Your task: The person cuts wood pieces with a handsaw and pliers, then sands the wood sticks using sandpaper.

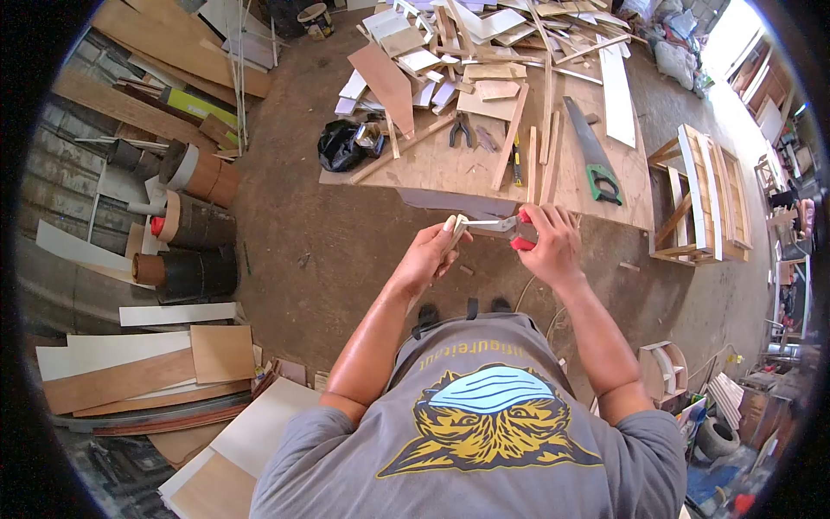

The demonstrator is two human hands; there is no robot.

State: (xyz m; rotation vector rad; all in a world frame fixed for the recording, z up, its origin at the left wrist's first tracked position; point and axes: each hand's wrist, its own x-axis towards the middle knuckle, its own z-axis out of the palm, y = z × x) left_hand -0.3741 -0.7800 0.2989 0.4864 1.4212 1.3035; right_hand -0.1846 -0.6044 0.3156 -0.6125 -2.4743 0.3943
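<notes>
In front of my body, my right hand (552,242) is closed around the red handles of a pair of shears (506,226). The metal blades point left, toward my left hand (430,253). That hand is closed on a thin pale strip (460,227), pinched between thumb and fingers. The blade tips meet or lie very near the strip's upper end; whether they touch it I cannot tell. The strip's lower part is mostly hidden by my fingers. Both hands are held just short of the workbench's front edge.
The plywood workbench (424,169) carries a handsaw (591,149) with a green handle, pliers (460,130), a yellow-black utility knife (517,160), a black plastic bag (340,145) and piled wood offcuts. Rolls (203,221) and boards (121,381) lie left; a wooden frame (702,195) stands right.
</notes>
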